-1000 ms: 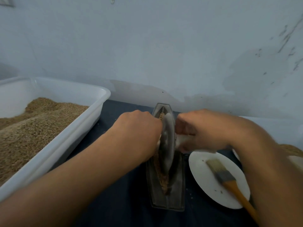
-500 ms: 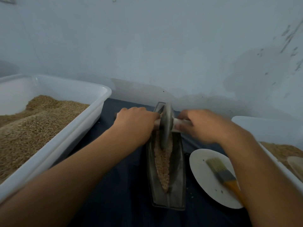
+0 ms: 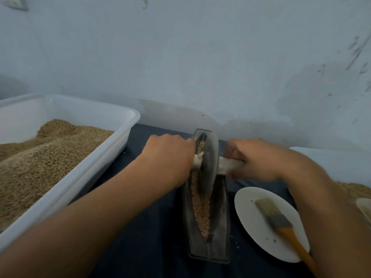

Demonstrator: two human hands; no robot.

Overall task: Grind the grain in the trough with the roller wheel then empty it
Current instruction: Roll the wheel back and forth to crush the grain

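1. left hand [image 3: 170, 159], centre of the frame, knuckles up, fingers curled down around the pale handle [image 3: 197, 161] on the left side of the roller wheel [image 3: 209, 163]; only a short stub of that handle showing between fist and disc.
2. right hand [image 3: 259, 159], right of centre, fingers wrapped over the matching handle end on the wheel's right side, thumb tucked below (slightly blurred, so exact fingertip positions not readable).
3. roller wheel: grey metal disc, standing on edge inside the trough [image 3: 208, 247], in its far half, close to the end nearest the wall [image 3: 180, 57].
4. trough: dark, narrow, boat-shaped, lying lengthwise from lower centre towards the wall, on a dark blue cloth [image 3: 150, 247].
5. grain [image 3: 201, 213]: a tan strip along the groove, running from under the wheel to the near tip; a little more visible beyond the wheel at the far end.
6. left of the frame: large white plastic tub [image 3: 112, 157] heaped with brown grain, well apart from the trough.
7. lower right: round white plate [image 3: 251, 223] just beside the trough, with a flat pastry brush [image 3: 275, 215] lying on it, pale bristles towards the upper left, orange handle running off the plate's near edge; a few specks on the plate.
8. right edge: part of another white container [image 3: 331, 157] with more grain, mostly hidden behind the right forearm.
9. scattered crumbs on the cloth beside the trough's near right corner.
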